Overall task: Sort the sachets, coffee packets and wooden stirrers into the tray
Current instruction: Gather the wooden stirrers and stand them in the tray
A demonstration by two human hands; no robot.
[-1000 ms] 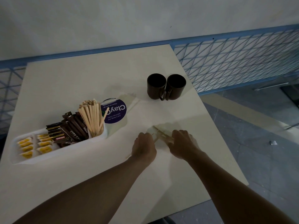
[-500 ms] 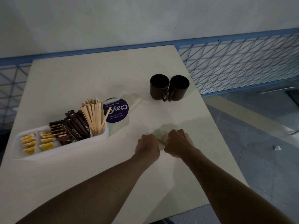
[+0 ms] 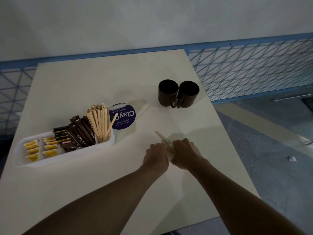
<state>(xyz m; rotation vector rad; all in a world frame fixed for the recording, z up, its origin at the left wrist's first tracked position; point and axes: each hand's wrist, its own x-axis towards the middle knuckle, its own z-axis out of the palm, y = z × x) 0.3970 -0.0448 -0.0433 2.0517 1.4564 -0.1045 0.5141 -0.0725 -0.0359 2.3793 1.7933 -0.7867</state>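
Gripping: both fists curl together over a small bundle of loose wooden stirrers [image 3: 163, 139] near the table's right edge, knuckles almost touching.
Left hand [image 3: 156, 157]: fingers folded shut around the near end of the sticks.
Right hand [image 3: 185, 154]: fingers likewise closed on the bundle, just beside the left.
Bundle: thin, flat, pale wood; its far tips poke out past the hands, angled toward the far left.
Change: half a second ago only a short sliver showed between the fists; now more length sticks out beyond them.
Tray [image 3: 67, 154]: white, long, smooth plastic, toward the table's left edge.
Tray contents: yellow sachets [image 3: 39, 148] at its left end, dark brown coffee packets [image 3: 76, 133] in the middle, upright stirrers [image 3: 100, 122] at the right end.
Beside tray: round purple-labelled lid [image 3: 123, 118].
Mugs [image 3: 177, 93]: two dark ones touching, toward the far right corner.
Table [image 3: 84, 85]: matte, cream.
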